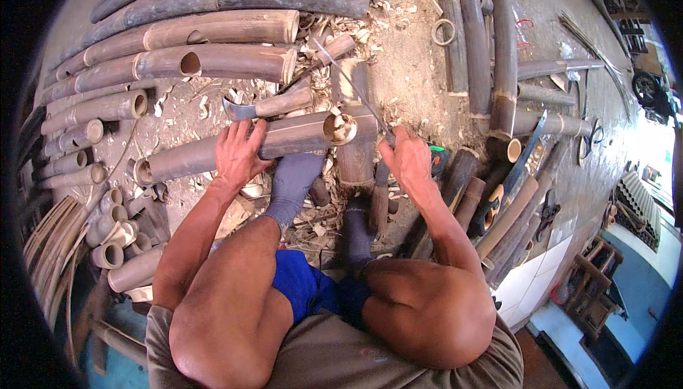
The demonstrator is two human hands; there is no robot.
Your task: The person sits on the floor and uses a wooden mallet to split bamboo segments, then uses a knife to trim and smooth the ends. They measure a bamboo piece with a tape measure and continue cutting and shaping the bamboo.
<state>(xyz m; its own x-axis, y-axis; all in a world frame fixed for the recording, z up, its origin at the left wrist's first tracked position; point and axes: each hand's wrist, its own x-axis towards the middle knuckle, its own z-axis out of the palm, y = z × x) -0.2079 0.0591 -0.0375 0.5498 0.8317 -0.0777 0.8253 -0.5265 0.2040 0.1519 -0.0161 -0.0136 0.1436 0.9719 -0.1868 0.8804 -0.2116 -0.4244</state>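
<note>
- Steadying, in the head view, one bamboo tube (295, 135) at 10 o'clock, the left hand (240, 153) has its grip partly spread across it.
- At 3 o'clock, the right hand (408, 161) has its grip closed round one long thin blade (356, 90).
- Seemingly done: one opening (346, 130) near the tube's right end; whether trimming remains, I cannot tell.
- Between 10 and 11: one hooked knife (283, 103), two side-holed tubes (242, 61).
</note>
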